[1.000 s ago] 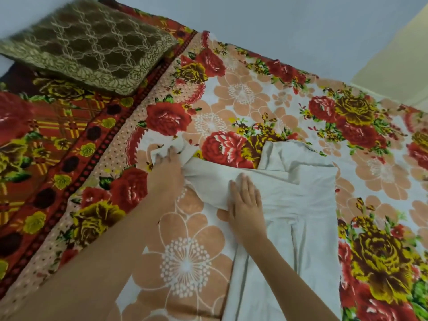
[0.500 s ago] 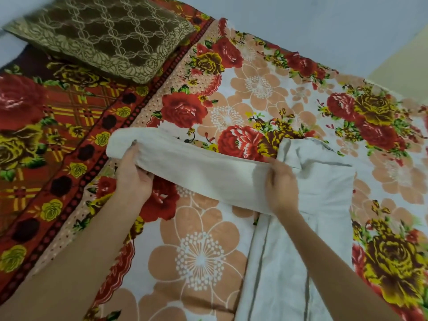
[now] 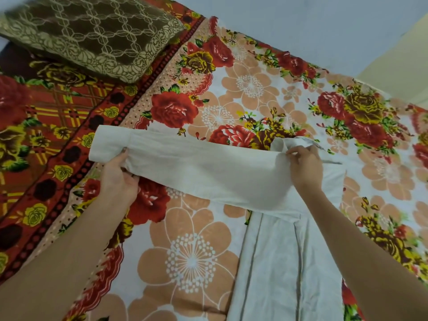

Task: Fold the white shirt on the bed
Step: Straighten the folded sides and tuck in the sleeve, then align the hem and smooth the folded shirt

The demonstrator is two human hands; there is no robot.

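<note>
A brown lace-patterned pillow [image 3: 92, 35] rests on a red plaid cover [image 3: 46, 107] beside a floral sheet [image 3: 243, 89], a pale wall [image 3: 312, 19] behind.

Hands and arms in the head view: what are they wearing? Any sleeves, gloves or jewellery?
They are a person's, with no machine parts. The left hand and right hand wear no gloves, and no ring, watch or bracelet shows. Above the wrists nothing is worn either, as far as the picture's edge: no sleeve is in view.

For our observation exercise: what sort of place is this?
Probably a bedroom at home: a flowered bedsheet, a brown pillow at one end, and a white shirt laid on the sheet.
</note>
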